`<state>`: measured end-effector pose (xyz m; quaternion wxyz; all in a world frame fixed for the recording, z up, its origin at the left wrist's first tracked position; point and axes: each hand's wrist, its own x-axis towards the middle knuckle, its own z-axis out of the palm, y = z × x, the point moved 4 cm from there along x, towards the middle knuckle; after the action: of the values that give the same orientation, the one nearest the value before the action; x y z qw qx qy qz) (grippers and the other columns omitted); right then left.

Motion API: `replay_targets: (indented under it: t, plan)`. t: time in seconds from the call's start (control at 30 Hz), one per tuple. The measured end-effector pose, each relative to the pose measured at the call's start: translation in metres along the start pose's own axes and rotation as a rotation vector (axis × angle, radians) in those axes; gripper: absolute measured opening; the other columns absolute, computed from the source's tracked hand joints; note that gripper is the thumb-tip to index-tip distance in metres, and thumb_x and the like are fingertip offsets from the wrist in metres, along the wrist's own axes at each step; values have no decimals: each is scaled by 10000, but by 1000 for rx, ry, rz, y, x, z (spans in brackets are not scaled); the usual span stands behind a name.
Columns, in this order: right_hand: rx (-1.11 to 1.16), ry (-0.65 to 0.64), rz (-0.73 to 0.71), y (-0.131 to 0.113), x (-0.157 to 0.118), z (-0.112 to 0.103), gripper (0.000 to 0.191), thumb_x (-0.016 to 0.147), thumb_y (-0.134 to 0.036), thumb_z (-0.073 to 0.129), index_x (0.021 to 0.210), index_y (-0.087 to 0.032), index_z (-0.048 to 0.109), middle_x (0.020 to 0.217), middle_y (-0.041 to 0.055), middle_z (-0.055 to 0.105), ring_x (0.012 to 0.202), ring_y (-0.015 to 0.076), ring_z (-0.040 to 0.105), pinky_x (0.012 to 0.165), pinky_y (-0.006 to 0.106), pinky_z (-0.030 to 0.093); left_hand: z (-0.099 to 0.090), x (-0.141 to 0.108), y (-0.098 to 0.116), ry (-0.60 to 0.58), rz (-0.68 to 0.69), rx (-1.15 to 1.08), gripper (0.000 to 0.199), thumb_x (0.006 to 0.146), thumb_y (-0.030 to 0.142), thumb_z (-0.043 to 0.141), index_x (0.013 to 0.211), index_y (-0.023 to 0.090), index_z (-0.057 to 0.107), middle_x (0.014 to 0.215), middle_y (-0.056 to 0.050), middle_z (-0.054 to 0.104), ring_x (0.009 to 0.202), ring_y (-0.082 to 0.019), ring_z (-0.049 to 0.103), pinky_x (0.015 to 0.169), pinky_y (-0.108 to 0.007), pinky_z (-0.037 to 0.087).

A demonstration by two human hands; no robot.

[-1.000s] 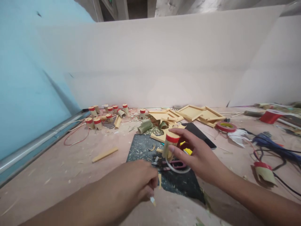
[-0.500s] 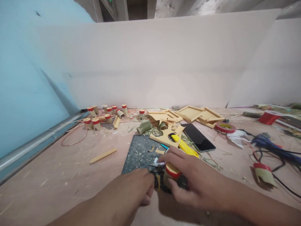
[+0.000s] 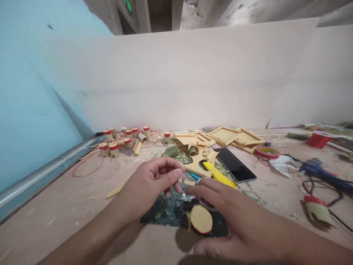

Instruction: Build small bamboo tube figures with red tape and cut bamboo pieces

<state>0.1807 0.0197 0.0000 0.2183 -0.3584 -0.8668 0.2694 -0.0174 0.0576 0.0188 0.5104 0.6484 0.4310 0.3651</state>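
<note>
My left hand (image 3: 157, 176) is raised over the dark cutting mat (image 3: 172, 211), thumb and fingertips pinched on a small white piece (image 3: 180, 179) too small to identify. My right hand (image 3: 228, 209) hovers at the mat's right side, fingers and thumb apart around a round pale wooden lid (image 3: 202, 219) with a red edge; I see no contact. What lies under the lid is hidden. Near the right fingertips is a blurred metallic scissor-like tool (image 3: 186, 198). Beyond that hand lie a yellow utility knife (image 3: 220, 175) and a blue pen (image 3: 194, 176).
Several red-banded bamboo cups (image 3: 113, 149) stand at the back left. A cut wooden sheet (image 3: 197, 163), a phone (image 3: 235, 164) and wooden frames (image 3: 224, 136) lie beyond the mat. Rightward are red tape (image 3: 266, 152), cables (image 3: 325, 173) and a bamboo piece (image 3: 318, 212).
My left hand has risen from the near edge of the mat and now pinches a white piece. My right hand has loosened from the red-rimmed bamboo piece, whose lid now faces me.
</note>
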Motion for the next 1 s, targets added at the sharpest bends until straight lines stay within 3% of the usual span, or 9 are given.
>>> replay_targets:
  t: [0.1,0.2,0.27,0.4,0.5,0.63,0.73,0.87,1.0]
  plan:
    - [139,109,-33,1,-1,-5,475,885,-530,846,1256,-269,705,1112,60,676,927,249,669,773,343,555,4,-1,-7,10,-50,-108,281,999,470,753,1023,195,702,880,-8,727,701,-135,630,591,-218,439]
    - [132,344,-47,3,-2,-12,170,997,-376,702,1110,-253,672,938,19,643,816,206,616,714,317,511,9,-3,-15,53,-82,-208,312,953,488,828,1019,204,718,774,51,615,669,-91,510,608,-187,391]
    - [105,427,-19,4,-1,-13,70,1006,-298,677,1054,-250,662,882,7,647,795,195,616,716,310,507,14,-4,-18,65,-91,-288,323,927,491,861,999,213,712,742,69,570,656,-82,464,601,-178,362]
    - [181,434,16,2,2,-11,47,977,-299,716,965,-255,703,812,-3,694,726,181,630,666,286,513,28,-8,-15,-26,-92,-340,311,962,495,817,991,209,698,688,59,601,639,-91,482,592,-185,358]
    - [205,442,59,0,3,-12,142,1007,-339,691,907,-253,743,771,11,727,699,189,649,649,283,524,32,-10,-11,-70,-86,-328,334,955,504,810,970,197,681,681,50,609,637,-100,505,607,-198,384]
    - [194,450,95,-2,9,-15,263,967,-515,758,1000,-258,807,780,39,760,761,238,697,675,303,569,30,-11,-10,-31,-82,-210,364,1020,552,683,944,196,685,643,51,586,560,-96,430,534,-209,321]
    - [203,444,96,-4,14,-17,325,954,-570,765,1036,-260,819,792,43,767,785,242,706,680,298,576,26,-13,-6,47,-1,-49,377,1060,556,600,953,214,719,640,50,575,565,-111,444,534,-218,333]
    - [243,422,112,-1,12,-14,305,968,-552,763,1020,-256,808,802,37,761,784,231,695,668,281,562,26,-18,-3,91,73,144,269,999,521,709,1015,259,766,831,19,701,714,-149,570,642,-235,432]
    - [318,343,126,6,3,-8,223,1052,-429,670,963,-248,764,817,18,736,772,195,663,671,256,526,28,-18,-4,69,37,150,229,988,457,723,927,241,768,788,16,688,698,-149,560,630,-238,422]
